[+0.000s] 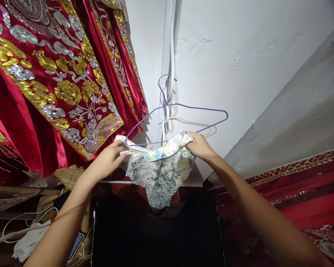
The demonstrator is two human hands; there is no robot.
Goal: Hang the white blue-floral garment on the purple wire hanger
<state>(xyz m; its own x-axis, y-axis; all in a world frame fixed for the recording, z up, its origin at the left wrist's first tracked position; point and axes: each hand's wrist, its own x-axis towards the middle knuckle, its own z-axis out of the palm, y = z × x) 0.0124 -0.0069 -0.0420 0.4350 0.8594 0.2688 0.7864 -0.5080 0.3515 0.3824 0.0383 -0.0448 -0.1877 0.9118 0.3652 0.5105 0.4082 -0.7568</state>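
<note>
A purple wire hanger hangs by its hook against the white wall, tilted, its left end lower. At its lower left end is a floral garment in white, grey-green, blue and yellow, gathered and drooping to a point. My left hand pinches the garment's left edge, beside the hanger's left corner. On the other side, my right hand is closed on the bunched right edge, its fingers partly behind the cloth. The left corner of the hanger lies at the garment's opening; its right arm is bare.
Red garments with gold and silver sequins hang at the left. White cables run down the white wall. Red trimmed cloth lies at the lower right. A phone and white tissue lie at the lower left.
</note>
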